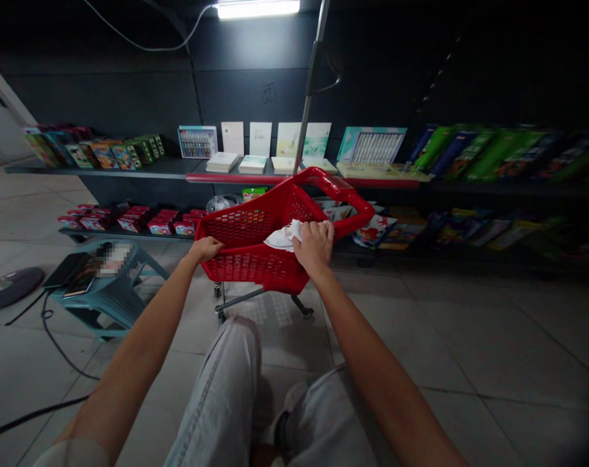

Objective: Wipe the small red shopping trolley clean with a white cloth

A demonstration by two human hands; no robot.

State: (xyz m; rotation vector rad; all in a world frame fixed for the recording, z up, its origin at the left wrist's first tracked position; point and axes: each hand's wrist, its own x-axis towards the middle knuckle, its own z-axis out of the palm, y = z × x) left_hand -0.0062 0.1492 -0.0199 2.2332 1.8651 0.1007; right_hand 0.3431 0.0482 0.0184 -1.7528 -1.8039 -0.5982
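A red plastic shopping cart (246, 224) stands sideways in front of me on grey legs with casters. My left hand (207, 249) is closed over the basket's rim at its left end. In my right hand (316, 245) is a crumpled white cloth (283, 236), pressed against the near rim close to the handle. Part of the cloth spreads out to the left of my fingers. The cart's thick red handle (340, 191) rises at the right, beyond my right hand.
Behind the cart runs a dark shelf (163, 167) with books, boxes and green packs. Red boxes (135, 218) fill the lower shelf. To the left is a blue-grey stool (104, 295) bearing dark flat items, with cables on the floor. A metal pole (308, 97) rises behind the cart.
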